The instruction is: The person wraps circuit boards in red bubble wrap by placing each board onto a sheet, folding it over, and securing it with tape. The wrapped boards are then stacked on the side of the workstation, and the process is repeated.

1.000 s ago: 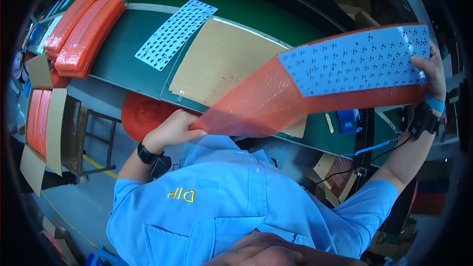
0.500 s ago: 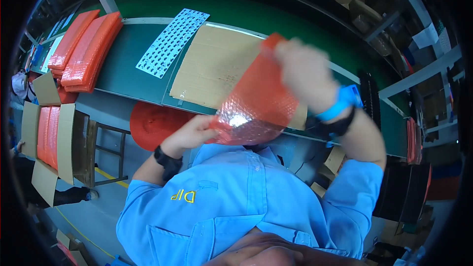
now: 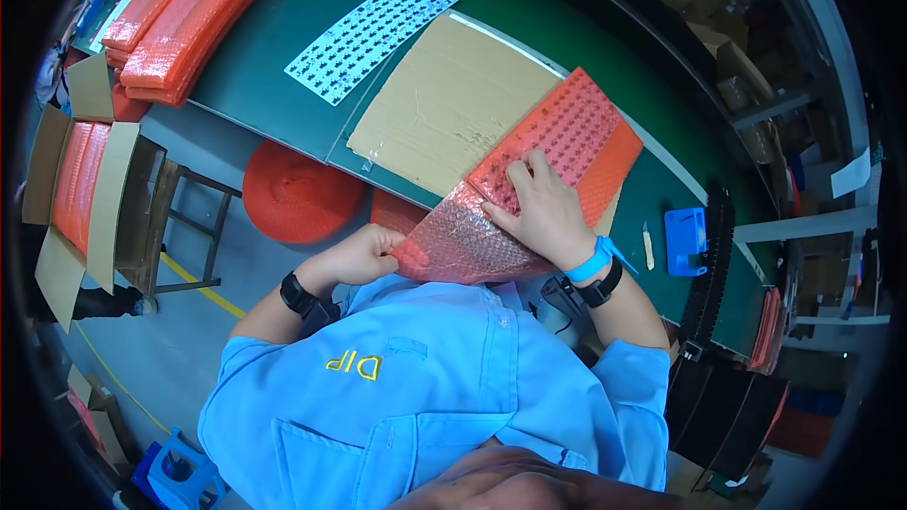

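Several red bubble-wrap bundles (image 3: 203,28) lie stacked far left, and one spotted white panel (image 3: 373,38) to their right is unwrapped on the surface (image 3: 250,57). My left hand (image 3: 357,257) pinches the loose near-left end of a red sheet (image 3: 463,244); my right hand (image 3: 546,208) rests, fingers (image 3: 518,175) spread, where a second panel (image 3: 567,125) is already covered, partly above the cardboard (image 3: 444,85).

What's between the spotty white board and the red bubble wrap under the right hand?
Mostly brown cardboard and some green table. The head view shows it, with the spotty white board to its left and the red bubble wrap over its right part.
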Demonstrator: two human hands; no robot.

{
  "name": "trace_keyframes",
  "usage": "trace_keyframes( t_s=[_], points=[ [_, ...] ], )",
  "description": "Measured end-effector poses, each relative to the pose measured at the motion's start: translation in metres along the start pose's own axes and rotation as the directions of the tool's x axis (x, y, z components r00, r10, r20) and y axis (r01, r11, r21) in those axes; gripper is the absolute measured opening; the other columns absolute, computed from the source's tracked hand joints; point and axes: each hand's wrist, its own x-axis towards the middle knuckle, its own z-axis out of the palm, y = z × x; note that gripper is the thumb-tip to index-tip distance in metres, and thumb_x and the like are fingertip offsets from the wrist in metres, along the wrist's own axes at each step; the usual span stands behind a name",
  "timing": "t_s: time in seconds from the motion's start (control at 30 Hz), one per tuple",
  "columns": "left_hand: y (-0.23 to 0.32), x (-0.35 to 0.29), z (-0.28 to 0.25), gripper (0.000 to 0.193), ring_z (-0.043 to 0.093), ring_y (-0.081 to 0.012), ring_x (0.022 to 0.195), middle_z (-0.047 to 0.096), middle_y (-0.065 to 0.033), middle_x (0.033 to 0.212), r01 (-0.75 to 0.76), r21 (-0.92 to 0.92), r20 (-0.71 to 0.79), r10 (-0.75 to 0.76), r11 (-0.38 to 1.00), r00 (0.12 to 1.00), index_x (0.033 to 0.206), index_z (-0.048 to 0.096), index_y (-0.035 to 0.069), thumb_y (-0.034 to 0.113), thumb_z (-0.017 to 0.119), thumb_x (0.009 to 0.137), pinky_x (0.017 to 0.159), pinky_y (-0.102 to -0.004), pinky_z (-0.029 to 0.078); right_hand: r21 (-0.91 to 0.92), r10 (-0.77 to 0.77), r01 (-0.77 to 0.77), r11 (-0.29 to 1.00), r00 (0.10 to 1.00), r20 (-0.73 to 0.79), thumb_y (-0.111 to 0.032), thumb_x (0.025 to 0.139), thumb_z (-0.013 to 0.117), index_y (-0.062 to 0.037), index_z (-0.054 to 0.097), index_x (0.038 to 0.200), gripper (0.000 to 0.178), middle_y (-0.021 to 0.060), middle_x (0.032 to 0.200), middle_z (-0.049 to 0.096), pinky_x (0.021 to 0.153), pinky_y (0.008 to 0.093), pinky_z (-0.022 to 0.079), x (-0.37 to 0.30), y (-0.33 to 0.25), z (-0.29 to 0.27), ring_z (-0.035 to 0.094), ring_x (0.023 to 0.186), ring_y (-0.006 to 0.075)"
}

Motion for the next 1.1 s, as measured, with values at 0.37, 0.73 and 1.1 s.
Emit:
trace_keyframes(
  t_s=[0.37, 0.73, 1.1],
  points=[
    [0.052, -0.012, -0.025, 0.020, 0.065, -0.0079, 0.083, 0.073, -0.0046, 0.089, 0.060, 0.251, 0.080, -0.083, 0.966, 0.993, 0.100, 0.071, -0.005, -0.004, 0.058, 0.086, 0.077, -0.0242, 0.052, 0.005, 0.000, 0.000, 1.000, 0.999, -0.042, -0.043, 0.083, 0.073, -0.0011, 0.053, 0.115, 0.056, 0.0196, 0.119, 0.048, 0.076, 0.0446, 0.056, 0.006, 0.005, 0.005, 0.058, 0.105, 0.0378],
    [0.120, 0.043, -0.139, 0.069, 0.063, -0.0399, 0.107, 0.064, -0.0246, 0.118, 0.509, 0.861, -0.377, 0.696, 0.020, 0.611, 0.129, 0.055, 0.003, 0.035, 0.082, 0.074, 0.090, -0.0447, 0.052, 0.056, 0.038, -0.033, 0.998, 0.995, -0.094, -0.043, 0.083, 0.072, -0.0004, 0.054, 0.114, 0.056, 0.0193, 0.120, 0.049, 0.080, 0.0437, 0.056, -0.012, 0.013, -0.007, 0.057, 0.107, 0.0376],
    [0.181, 0.053, -0.106, 0.074, 0.060, -0.0230, 0.107, 0.064, -0.0133, 0.114, 0.042, 0.343, -0.724, 0.235, 0.939, 0.649, 0.135, 0.047, 0.007, 0.032, 0.079, 0.074, 0.098, -0.0369, 0.045, 0.183, 0.046, -0.011, 0.983, 0.981, -0.188, -0.047, 0.083, 0.072, -0.0017, 0.055, 0.114, 0.058, 0.0178, 0.120, 0.050, 0.079, 0.0419, 0.054, -0.043, 0.059, -0.036, 0.056, 0.106, 0.0355]
  ],
)
